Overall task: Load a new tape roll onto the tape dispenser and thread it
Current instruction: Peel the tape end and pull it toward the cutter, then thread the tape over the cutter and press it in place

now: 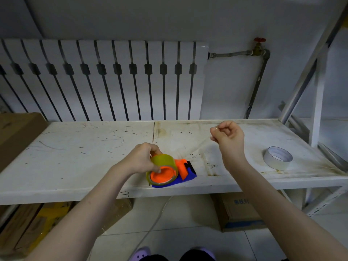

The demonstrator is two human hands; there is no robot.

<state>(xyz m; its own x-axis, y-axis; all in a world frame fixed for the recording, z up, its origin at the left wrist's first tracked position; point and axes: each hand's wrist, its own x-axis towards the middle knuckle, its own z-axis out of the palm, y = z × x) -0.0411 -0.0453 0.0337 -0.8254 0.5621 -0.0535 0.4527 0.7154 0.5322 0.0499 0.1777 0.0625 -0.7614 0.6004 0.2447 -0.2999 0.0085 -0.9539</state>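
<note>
A handwritten "3" (124,194) marks the front edge of the white shelf (75,147) below your left wrist; the blue print on the cardboard box (237,210) underneath is too blurred to read. Your left hand (143,159) is closed around the yellowish clear tape roll (163,162), seated on the orange hub of the orange-and-blue tape dispenser (185,172) at the shelf's front edge. At two o'clock from it, your right hand (227,135) is raised, fingertips pinched on a clear strip of tape. A white tape roll (277,158) lies at three o'clock.
</note>
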